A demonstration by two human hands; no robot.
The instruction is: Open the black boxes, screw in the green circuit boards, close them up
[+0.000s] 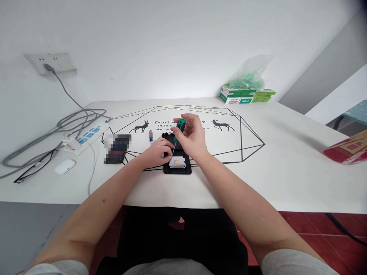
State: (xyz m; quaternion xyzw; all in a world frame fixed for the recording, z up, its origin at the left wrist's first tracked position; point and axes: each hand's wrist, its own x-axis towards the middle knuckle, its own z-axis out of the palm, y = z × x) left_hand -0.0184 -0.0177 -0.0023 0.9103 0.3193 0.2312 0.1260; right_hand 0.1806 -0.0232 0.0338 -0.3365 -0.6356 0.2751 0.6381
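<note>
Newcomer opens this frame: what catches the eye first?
Likely the green-handled screwdriver in the right hand, angled down toward the black case at mid-table, with the left hand at its left side. Next, the black deer print on the white tabletop, then the green boxes at the back right.

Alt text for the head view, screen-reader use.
A person's right hand holds a green screwdriver, tip down by a white piece in a black case, with the left hand close to the tip. A smaller screwdriver lies on the white table just beyond the left hand. Power strip at left; green-and-white boxes at back right.
</note>
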